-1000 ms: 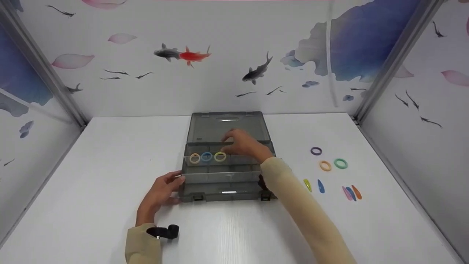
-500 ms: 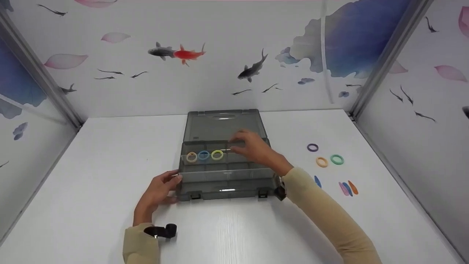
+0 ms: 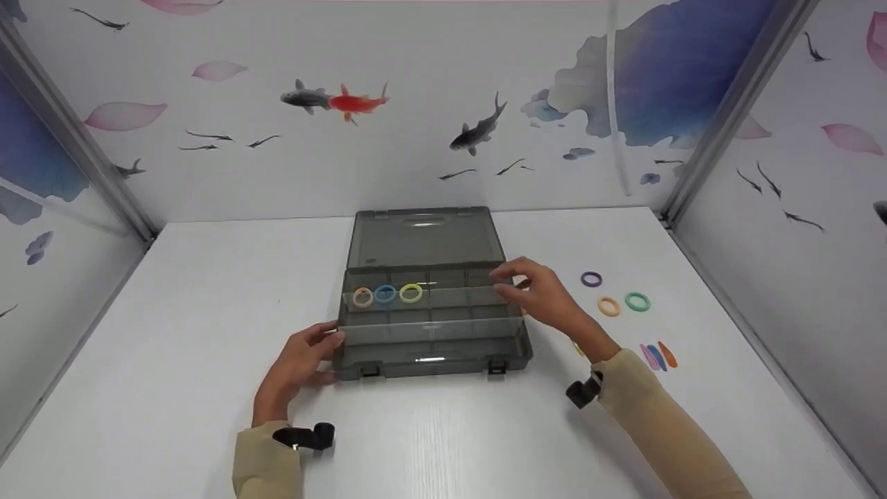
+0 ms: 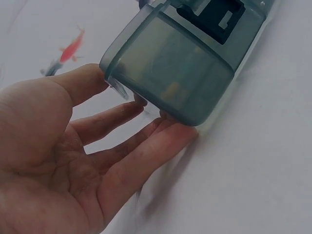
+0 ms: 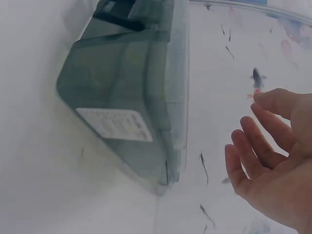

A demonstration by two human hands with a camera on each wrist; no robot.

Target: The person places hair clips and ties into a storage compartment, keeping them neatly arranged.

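Observation:
A smoky grey divided storage box (image 3: 429, 350) lies with its lid (image 3: 424, 238) folded back. In its back row, three ring-shaped bands show side by side: an orange one (image 3: 362, 298), a blue one (image 3: 385, 294) and a yellow one (image 3: 411, 293). My left hand (image 3: 298, 364) touches the box's left side; in the left wrist view, its thumb and fairly straight fingers (image 4: 151, 151) rest against that end. Over the right side hovers my right hand (image 3: 544, 294). The right wrist view shows its fingers (image 5: 261, 146) relaxed and holding nothing.
Right of the box lie a purple ring (image 3: 591, 278), an orange ring (image 3: 608, 306) and a green ring (image 3: 637, 301). Nearer are pink (image 3: 650, 357), blue (image 3: 657, 358) and orange (image 3: 667, 354) hair clips. My right wrist mostly hides a yellow clip (image 3: 579, 350). A printed wall stands behind.
My right hand has left the yellow ring in the back row and moved right to the box's right edge. My left hand keeps its place on the box.

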